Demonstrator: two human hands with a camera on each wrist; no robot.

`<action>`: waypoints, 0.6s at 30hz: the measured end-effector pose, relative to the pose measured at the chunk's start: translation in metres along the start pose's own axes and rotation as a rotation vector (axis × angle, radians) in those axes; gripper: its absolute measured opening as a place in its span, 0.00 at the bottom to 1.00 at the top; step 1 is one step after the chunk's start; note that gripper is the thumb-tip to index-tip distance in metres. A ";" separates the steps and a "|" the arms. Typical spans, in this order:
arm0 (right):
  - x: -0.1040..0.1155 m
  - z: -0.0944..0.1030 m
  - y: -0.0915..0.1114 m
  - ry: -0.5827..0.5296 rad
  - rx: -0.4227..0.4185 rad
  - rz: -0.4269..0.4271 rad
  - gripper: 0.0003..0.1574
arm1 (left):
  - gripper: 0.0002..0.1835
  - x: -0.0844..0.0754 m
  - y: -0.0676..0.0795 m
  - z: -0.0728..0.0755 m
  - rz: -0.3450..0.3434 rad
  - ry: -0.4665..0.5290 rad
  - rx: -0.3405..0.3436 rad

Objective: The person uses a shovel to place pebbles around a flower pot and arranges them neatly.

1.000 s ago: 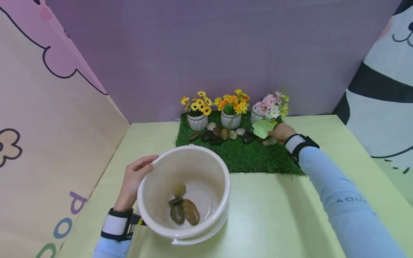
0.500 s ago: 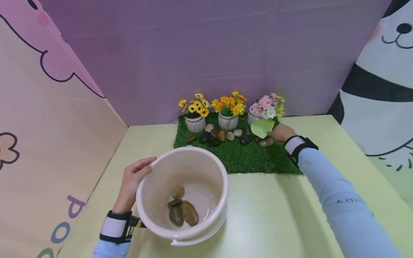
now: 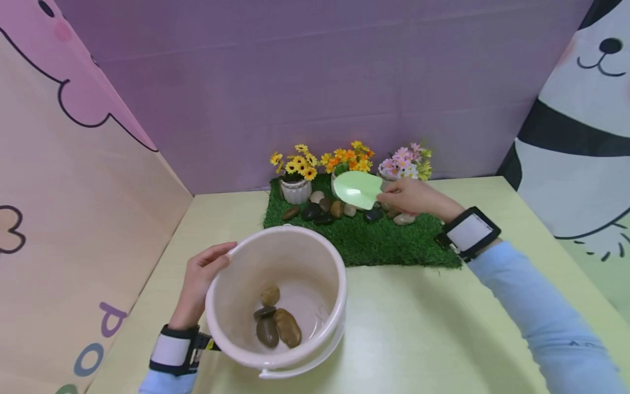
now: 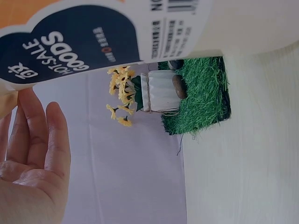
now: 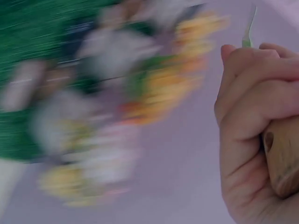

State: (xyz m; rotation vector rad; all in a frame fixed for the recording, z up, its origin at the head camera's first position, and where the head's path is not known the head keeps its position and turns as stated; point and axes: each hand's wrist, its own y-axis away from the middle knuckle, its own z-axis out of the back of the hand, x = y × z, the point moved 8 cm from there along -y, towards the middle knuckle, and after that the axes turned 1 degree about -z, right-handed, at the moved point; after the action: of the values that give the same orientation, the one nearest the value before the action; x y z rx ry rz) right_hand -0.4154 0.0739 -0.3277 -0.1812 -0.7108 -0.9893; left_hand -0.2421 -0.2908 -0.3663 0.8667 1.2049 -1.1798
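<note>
My left hand point(image 3: 203, 282) holds the rim of a white plastic bucket point(image 3: 301, 251) at its left side. Inside the bucket lie several brown and dark stones point(image 3: 287, 328). In the left wrist view a printed label point(image 4: 74, 39) covers part of the bucket's outer wall, above my fingers. My right hand point(image 3: 415, 198) grips a light green hand trowel point(image 3: 357, 190), its blade held out leftward in front of the middle flowerpot. The right wrist view shows the trowel's wooden handle point(image 5: 286, 158) inside my curled fingers, with a sliver of the green blade beyond.
Behind the bucket, an artificial grass mat point(image 3: 389, 243) bears flowerpots with yellow point(image 3: 296, 191), orange, and pink flowers. A row of stones point(image 3: 337, 208) lies before the pots. A purple cloth point(image 3: 246, 98) hangs at the table's back; printed panels flank both sides.
My right hand has lifted the trowel from beside the pink flowers and swung it left, turning the blade. The left hand and bucket stay nearly still; the head view shifts slightly.
</note>
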 end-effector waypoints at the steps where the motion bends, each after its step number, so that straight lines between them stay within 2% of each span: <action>1: 0.024 0.002 0.005 0.037 -0.013 0.042 0.23 | 0.14 0.000 0.000 0.000 0.002 0.000 -0.001; 3: 0.072 0.001 0.016 0.139 -0.030 0.137 0.20 | 0.14 0.001 0.001 0.001 0.003 0.006 -0.003; 6: 0.137 -0.012 0.033 0.342 -0.049 0.306 0.19 | 0.15 0.001 0.002 0.001 -0.001 0.022 0.002; 7: 0.154 -0.019 0.037 0.415 -0.051 0.355 0.21 | 0.15 0.001 0.002 0.000 -0.002 0.030 0.005; 9: 0.177 -0.037 0.041 0.547 -0.028 0.396 0.23 | 0.16 0.001 0.001 0.000 -0.005 0.035 0.008; 12: 0.192 -0.067 0.038 0.721 0.031 0.399 0.18 | 0.16 0.001 0.001 0.000 -0.008 0.028 0.007; 14: 0.194 -0.087 0.034 0.812 0.075 0.399 0.14 | 0.16 0.001 0.000 0.000 -0.009 0.016 0.004; 18: 0.192 -0.128 0.025 0.941 0.111 0.470 0.13 | 0.16 0.002 0.000 0.002 -0.008 0.008 0.003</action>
State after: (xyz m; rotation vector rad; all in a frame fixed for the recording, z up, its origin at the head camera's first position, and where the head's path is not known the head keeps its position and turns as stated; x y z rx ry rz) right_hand -0.2692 -0.1044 -0.3012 0.2094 0.1480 -0.4817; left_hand -0.2417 -0.2926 -0.3675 0.8708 1.2144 -1.1862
